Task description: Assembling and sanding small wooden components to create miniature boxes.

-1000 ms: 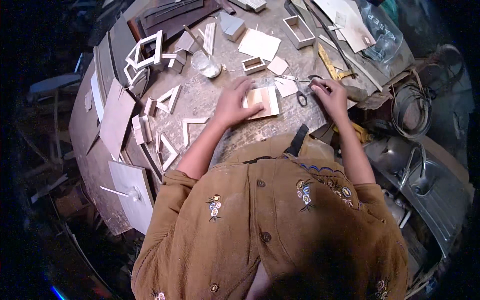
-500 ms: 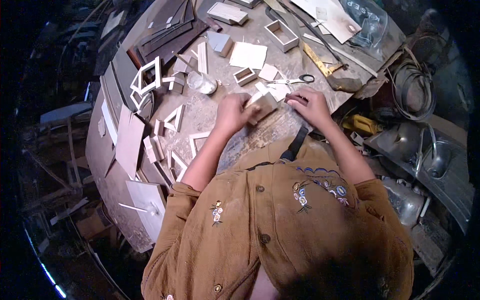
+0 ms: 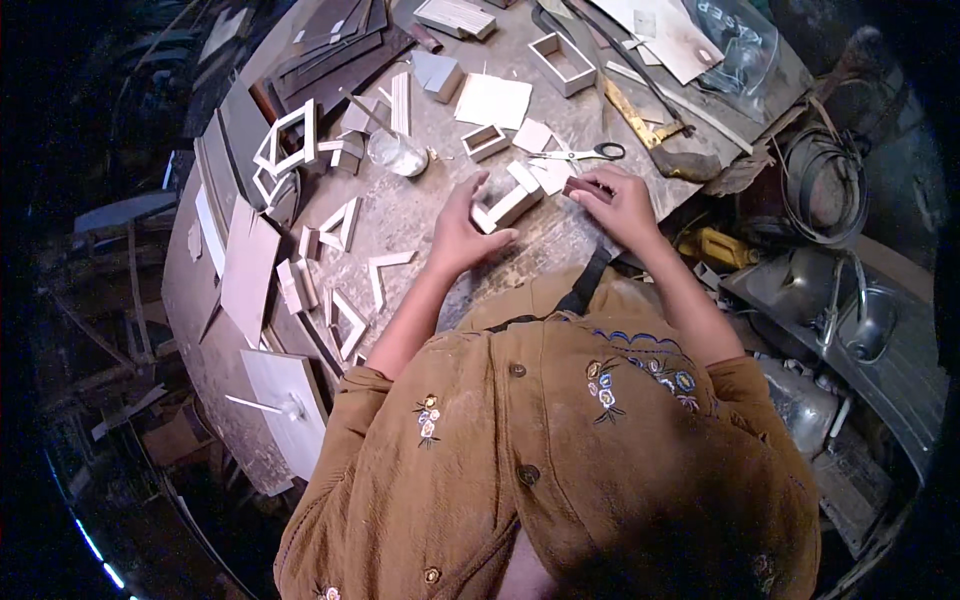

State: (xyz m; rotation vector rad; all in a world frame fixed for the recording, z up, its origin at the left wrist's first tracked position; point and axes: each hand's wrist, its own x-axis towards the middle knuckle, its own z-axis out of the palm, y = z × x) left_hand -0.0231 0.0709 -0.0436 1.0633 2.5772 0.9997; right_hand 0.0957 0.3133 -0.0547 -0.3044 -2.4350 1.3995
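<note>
My left hand rests over the worn worktable with its thumb and fingers spread apart. Beside its palm, between thumb and fingertips, lies a small pale wooden piece with raised ends, like a little notched box part. My right hand pinches a small dark reddish-brown piece, whose exact kind is unclear. Just beyond that hand are scissors lying across thin pale sheets. A small open wooden box sits beyond the notched piece.
A tub of white paste with a stick stands left of centre. Angled wooden frames lie along the left. A larger open box and a yellow-framed saw are farther back. Dark boards pile at the far left.
My left hand has opened from around the wooden piece, which now rests on the tabletop at a different tilt. My right hand keeps its dark piece and has barely moved.
</note>
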